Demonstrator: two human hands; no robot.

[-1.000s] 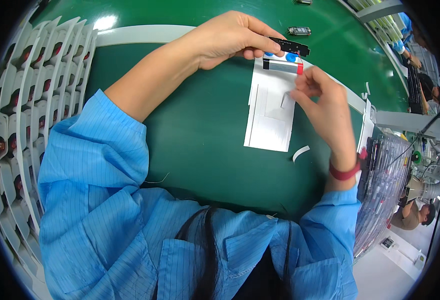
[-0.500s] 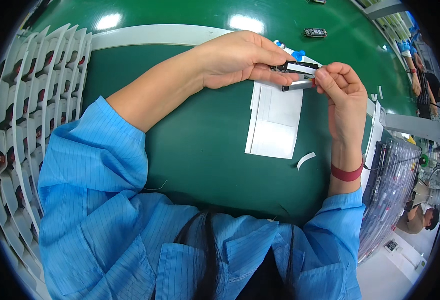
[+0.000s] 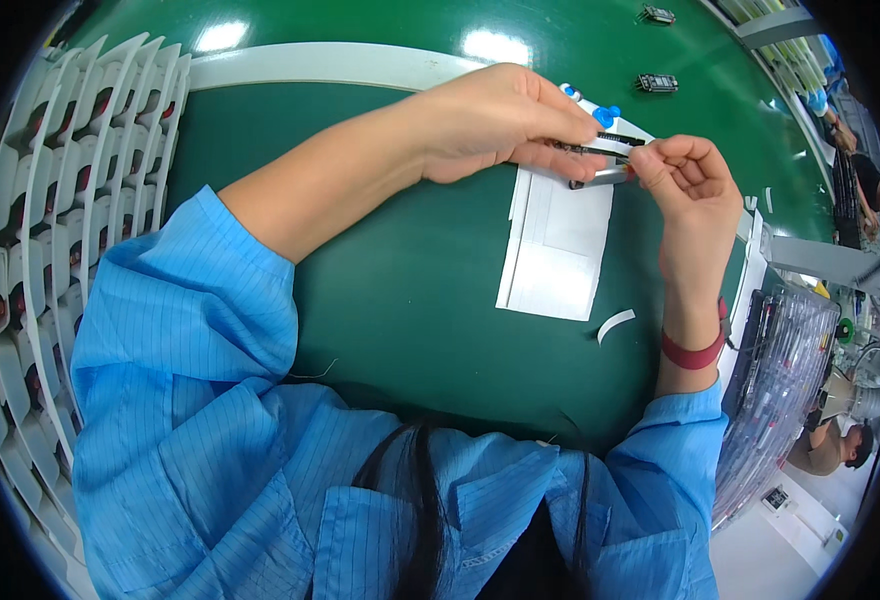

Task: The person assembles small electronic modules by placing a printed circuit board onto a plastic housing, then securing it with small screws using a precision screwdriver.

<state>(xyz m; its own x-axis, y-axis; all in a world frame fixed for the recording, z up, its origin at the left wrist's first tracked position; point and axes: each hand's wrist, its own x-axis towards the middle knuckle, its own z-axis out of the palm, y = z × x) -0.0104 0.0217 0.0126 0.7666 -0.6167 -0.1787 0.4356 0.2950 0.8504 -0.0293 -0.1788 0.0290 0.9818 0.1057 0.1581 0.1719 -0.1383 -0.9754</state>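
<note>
Over the far end of a white sheet [image 3: 557,250], my left hand [image 3: 505,120] pinches a thin black circuit board [image 3: 615,139] with a white strip on it. My right hand [image 3: 695,190] is closed, its thumb and forefinger pressed at the board's right end. Just below the board sits a silver cylinder [image 3: 608,177] with a dark end, partly hidden by the fingers of both hands. A loose, curved white strip [image 3: 616,322] lies on the green mat [image 3: 410,260], right of the sheet.
White racks [image 3: 85,180] holding dark and reddish pieces stand at the left. Two small dark devices [image 3: 657,83] lie beyond the pale ledge [image 3: 340,65], near a blue knob [image 3: 608,115]. Clear plastic trays [image 3: 785,375] are stacked at right; other people work farther right.
The board has tilted, so its face and white strip show narrower. Both hands have shifted slightly, and the whole view has moved a little, bringing a second device more fully into sight.
</note>
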